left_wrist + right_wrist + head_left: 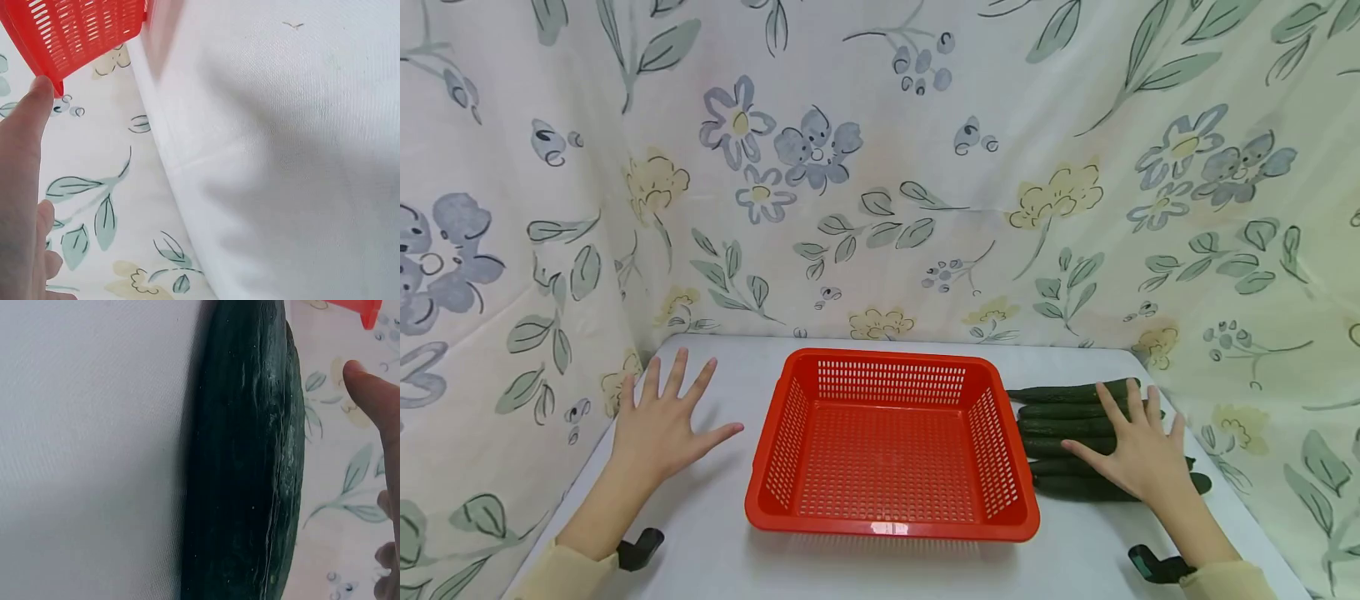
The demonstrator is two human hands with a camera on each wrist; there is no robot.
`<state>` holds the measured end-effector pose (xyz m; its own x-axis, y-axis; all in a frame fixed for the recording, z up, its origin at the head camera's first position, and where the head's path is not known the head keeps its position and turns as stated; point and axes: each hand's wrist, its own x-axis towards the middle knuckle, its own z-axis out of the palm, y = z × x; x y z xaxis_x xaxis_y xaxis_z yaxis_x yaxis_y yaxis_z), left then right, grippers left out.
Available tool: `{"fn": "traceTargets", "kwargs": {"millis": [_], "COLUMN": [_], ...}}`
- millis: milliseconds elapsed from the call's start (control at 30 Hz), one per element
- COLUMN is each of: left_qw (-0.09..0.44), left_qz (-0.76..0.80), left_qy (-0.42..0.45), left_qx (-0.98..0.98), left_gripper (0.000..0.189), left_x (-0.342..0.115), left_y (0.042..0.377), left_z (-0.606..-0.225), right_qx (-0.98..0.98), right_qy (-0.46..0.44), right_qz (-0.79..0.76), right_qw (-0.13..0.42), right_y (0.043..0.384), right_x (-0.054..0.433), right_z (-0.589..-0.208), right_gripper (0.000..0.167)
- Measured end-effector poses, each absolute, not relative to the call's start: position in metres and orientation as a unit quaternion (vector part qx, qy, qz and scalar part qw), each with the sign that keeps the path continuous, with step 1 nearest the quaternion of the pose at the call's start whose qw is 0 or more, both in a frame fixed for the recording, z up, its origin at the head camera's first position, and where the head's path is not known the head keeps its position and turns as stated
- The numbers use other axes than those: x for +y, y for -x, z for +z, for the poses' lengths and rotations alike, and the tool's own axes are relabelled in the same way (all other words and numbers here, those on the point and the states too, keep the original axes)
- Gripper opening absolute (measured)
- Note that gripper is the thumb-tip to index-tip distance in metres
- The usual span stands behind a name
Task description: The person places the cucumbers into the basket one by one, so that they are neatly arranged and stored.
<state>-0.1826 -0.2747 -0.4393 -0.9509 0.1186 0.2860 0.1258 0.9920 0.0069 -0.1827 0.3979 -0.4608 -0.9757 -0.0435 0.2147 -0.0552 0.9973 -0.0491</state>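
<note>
A red plastic basket (891,527) with slotted walls stands in the middle of the white table, nothing in it. Right of it lie several dark green cucumbers (1067,427) side by side, their stacking hard to tell. My left hand (658,425) hovers left of the basket, fingers spread, holding nothing. Over the right part of the cucumbers, my right hand (1138,450) is also spread and grips nothing; it hides some of them. In the right wrist view a large cucumber (234,456) lies close below, with the thumb (369,394) apart from it.
The white tablecloth (700,550) covers the table. Floral curtains (880,167) hang behind it and along both sides. A black strap mount (640,550) sits at the left wrist, and a similar one (1157,567) at the right.
</note>
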Motion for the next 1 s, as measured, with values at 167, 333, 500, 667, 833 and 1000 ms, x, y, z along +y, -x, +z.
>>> {"fn": "traceTargets", "kwargs": {"millis": [167,333,500,667,833,1000], "left_qw": [0.145,0.14,0.106,0.087,0.097,0.112], "left_qz": [-0.014,-0.047,-0.116,-0.195,-0.275,-0.332], "left_qy": [0.056,0.038,0.027,0.029,0.032,0.036], "left_qx": [-0.988,-0.988,-0.987,-0.976,-0.956,-0.936], "left_gripper": [0.111,0.107,0.097,0.082,0.072,0.068], "left_x": [-0.273,-0.271,-0.261,-0.248,-0.23,-0.21], "left_y": [0.176,0.162,0.145,0.133,0.122,0.113], "left_z": [-0.44,-0.443,-0.444,-0.446,-0.45,-0.455], "right_qx": [-0.993,-0.992,-0.987,-0.972,-0.924,-0.901], "right_qy": [-0.02,-0.011,0.011,0.022,-0.009,0.004], "right_qz": [0.013,0.036,0.076,0.097,0.159,0.233], "right_qw": [0.115,0.123,0.138,0.211,0.347,0.365], "right_y": [0.179,0.17,0.157,0.147,0.142,0.136], "right_x": [0.402,0.408,0.416,0.423,0.428,0.431], "right_z": [-0.463,-0.469,-0.476,-0.485,-0.495,-0.499], "right_gripper": [0.121,0.118,0.115,0.108,0.092,0.076]}}
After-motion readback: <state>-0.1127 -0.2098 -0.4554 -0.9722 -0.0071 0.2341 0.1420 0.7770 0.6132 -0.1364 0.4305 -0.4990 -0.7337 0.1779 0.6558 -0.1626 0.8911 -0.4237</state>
